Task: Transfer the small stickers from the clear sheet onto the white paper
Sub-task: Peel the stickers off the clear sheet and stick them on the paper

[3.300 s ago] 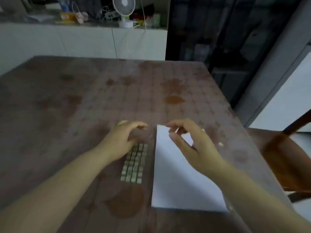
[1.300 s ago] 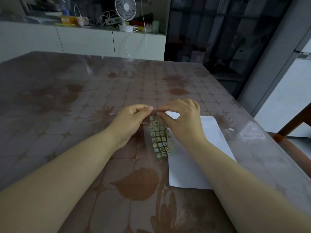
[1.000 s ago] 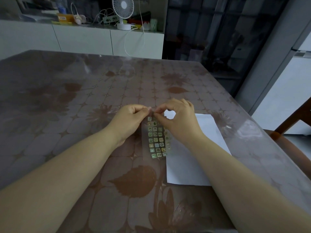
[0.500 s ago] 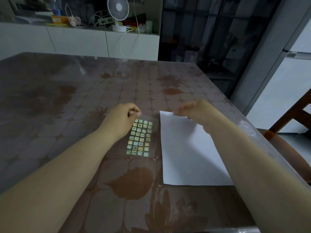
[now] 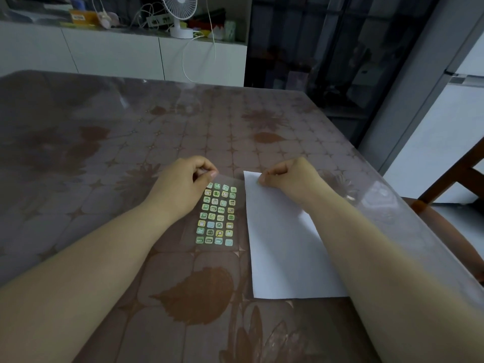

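White paper (image 5: 282, 244) x1 under R fingers (image 5: 265, 179), grip unclear; ~32 stickers (image 5: 217, 216) on clear sheet (image 5: 237, 205) in L fingers (image 5: 209, 175).

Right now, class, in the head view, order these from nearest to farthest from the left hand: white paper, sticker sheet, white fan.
1. sticker sheet, its top corner pinched by the left hand.
2. white paper, just right of the sheet.
3. white fan, far back on the counter.

Lying flat, clear sheet (image 5: 240, 218) of small green-and-yellow stickers (image 5: 216, 215), corner pinched in left grip (image 5: 183, 186); white paper (image 5: 282, 247) alongside, top edge in right grip (image 5: 289, 176).
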The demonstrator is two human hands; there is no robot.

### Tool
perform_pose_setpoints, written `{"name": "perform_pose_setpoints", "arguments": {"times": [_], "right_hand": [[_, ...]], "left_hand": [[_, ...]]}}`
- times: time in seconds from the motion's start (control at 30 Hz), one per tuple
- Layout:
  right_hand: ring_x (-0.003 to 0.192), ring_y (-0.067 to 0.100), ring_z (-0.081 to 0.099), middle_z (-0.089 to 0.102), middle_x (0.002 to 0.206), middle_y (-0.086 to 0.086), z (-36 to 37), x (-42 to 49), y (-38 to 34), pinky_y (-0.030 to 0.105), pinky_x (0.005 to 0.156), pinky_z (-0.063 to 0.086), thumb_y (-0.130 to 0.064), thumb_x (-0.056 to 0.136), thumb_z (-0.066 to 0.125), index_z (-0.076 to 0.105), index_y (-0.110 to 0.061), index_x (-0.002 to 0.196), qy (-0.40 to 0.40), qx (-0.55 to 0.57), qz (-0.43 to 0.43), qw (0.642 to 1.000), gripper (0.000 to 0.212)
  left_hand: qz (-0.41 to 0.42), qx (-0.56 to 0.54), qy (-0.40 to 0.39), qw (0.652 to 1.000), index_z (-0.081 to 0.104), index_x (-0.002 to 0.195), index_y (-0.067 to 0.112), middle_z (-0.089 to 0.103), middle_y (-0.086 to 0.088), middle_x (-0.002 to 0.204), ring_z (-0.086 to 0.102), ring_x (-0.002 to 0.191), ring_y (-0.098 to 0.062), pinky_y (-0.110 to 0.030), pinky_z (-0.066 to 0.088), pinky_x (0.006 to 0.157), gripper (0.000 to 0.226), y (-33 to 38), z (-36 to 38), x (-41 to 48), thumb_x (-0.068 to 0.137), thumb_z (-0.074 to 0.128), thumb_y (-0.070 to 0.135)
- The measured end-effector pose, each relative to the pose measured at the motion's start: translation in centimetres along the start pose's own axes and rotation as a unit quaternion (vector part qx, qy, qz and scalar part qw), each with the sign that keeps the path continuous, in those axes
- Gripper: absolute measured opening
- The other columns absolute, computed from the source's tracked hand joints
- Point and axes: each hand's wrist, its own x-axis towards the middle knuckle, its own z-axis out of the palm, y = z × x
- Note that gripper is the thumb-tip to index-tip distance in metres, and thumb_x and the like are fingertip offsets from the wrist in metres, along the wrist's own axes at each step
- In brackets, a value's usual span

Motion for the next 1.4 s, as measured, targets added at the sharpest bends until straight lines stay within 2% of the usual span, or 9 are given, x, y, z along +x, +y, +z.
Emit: {"name": "perform_pose_setpoints", "arguments": {"times": [0.13, 0.3, 0.53, 0.77, 0.9, 1.0, 1.13, 1.23, 1.4], "right_hand": [[0.088, 0.017, 0.061, 0.071, 0.098, -0.001, 0.5, 0.0, 0.3, 0.025, 0.070, 0.044, -0.023, 0.079, 0.071, 0.075, -0.015, 0.089, 0.014, -0.034, -0.002, 0.999, 0.013], [0.091, 0.020, 0.063, 0.069, 0.090, -0.002, 0.9, 0.2, 0.4, 0.031, 0.081, 0.049, -0.021, 0.075, 0.073, 0.074, -0.018, 0.081, 0.028, -0.032, 0.000, 0.999, 0.007], [0.061, 0.008, 0.047, 0.047, 0.063, -0.012, 1.1, 0.6, 0.7, 0.026, 0.066, 0.039, -0.019, 0.073, 0.075, 0.063, -0.020, 0.075, 0.037, -0.025, -0.001, 0.999, 0.013], [0.074, 0.017, 0.051, 0.048, 0.061, -0.013, 1.7, 0.9, 0.8, 0.033, 0.075, 0.044, -0.020, 0.075, 0.070, 0.059, -0.028, 0.063, 0.053, -0.057, -0.007, 0.997, 0.018], [0.075, 0.017, 0.051, 0.046, 0.062, -0.014, 1.6, 0.6, 0.8, 0.033, 0.072, 0.043, -0.017, 0.080, 0.064, 0.060, -0.028, 0.066, 0.066, -0.074, -0.022, 0.995, 0.018], [0.071, 0.011, 0.047, 0.046, 0.068, -0.014, 1.2, -0.5, 0.1, 0.023, 0.068, 0.037, -0.016, 0.082, 0.063, 0.070, -0.025, 0.081, 0.137, -0.070, -0.131, 0.979, 0.011], [0.073, 0.002, 0.049, 0.048, 0.077, -0.015, 1.9, -2.4, -1.9, 0.006, 0.068, 0.037, -0.018, 0.079, 0.070, 0.065, -0.033, 0.075, 0.101, -0.006, -0.258, 0.961, 0.017], [0.084, 0.011, 0.052, 0.051, 0.081, -0.010, 3.4, -3.0, -2.4, 0.019, 0.078, 0.042, -0.029, 0.078, 0.071, 0.071, -0.029, 0.083, 0.078, -0.026, -0.282, 0.956, 0.005], [0.091, 0.016, 0.052, 0.054, 0.086, -0.003, 4.4, -3.0, -2.3, 0.034, 0.083, 0.044, -0.033, 0.075, 0.074, 0.073, -0.027, 0.089, 0.097, -0.028, -0.276, 0.956, 0.015]], "left_hand": [[-0.006, -0.018, 0.000, 1.000, 0.063, 0.085, 0.020, 0.060, 0.014, 0.074, 0.055, 0.072, -0.002, -0.016, 0.035, 0.062, 0.009, 0.2, 0.0, 0.0, 0.090, 0.056, 0.020], [-0.010, -0.033, 0.011, 0.999, 0.063, 0.084, 0.019, 0.060, 0.012, 0.072, 0.055, 0.070, -0.002, -0.007, 0.035, 0.060, 0.009, 0.2, 0.0, -0.1, 0.090, 0.056, 0.018], [-0.008, -0.057, 0.027, 0.998, 0.066, 0.087, 0.015, 0.064, 0.005, 0.075, 0.057, 0.071, -0.008, -0.006, 0.035, 0.061, 0.009, 0.3, -0.2, -0.2, 0.089, 0.057, 0.017], [-0.012, -0.065, 0.027, 0.997, 0.067, 0.089, 0.012, 0.065, 0.003, 0.077, 0.061, 0.082, -0.020, -0.009, 0.037, 0.064, 0.011, 0.7, -0.3, -0.4, 0.090, 0.057, 0.017], [-0.023, -0.106, 0.019, 0.994, 0.066, 0.089, 0.013, 0.068, -0.005, 0.080, 0.062, 0.084, -0.029, -0.028, 0.045, 0.073, 0.011, 0.8, -0.2, -0.5, 0.090, 0.056, 0.016], [-0.044, -0.148, 0.017, 0.988, 0.064, 0.086, 0.017, 0.069, -0.011, 0.083, 0.061, 0.080, -0.034, -0.038, 0.048, 0.076, 0.010, 0.7, -0.2, -0.5, 0.091, 0.055, 0.016], [-0.069, -0.200, 0.018, 0.977, 0.063, 0.082, 0.018, 0.068, -0.006, 0.075, 0.061, 0.066, -0.011, -0.027, 0.049, 0.067, 0.010, 1.0, -0.2, -0.6, 0.090, 0.057, 0.015], [-0.067, -0.236, 0.023, 0.969, 0.062, 0.085, 0.012, 0.064, 0.002, 0.066, 0.055, 0.050, 0.004, -0.008, 0.041, 0.051, 0.006, 1.7, -0.1, -0.7, 0.089, 0.058, 0.013], [-0.093, -0.304, 0.021, 0.948, 0.061, 0.084, 0.016, 0.063, 0.009, 0.064, 0.053, 0.050, 0.005, -0.010, 0.039, 0.050, 0.008, 1.6, 0.0, -0.8, 0.090, 0.057, 0.020]]}}
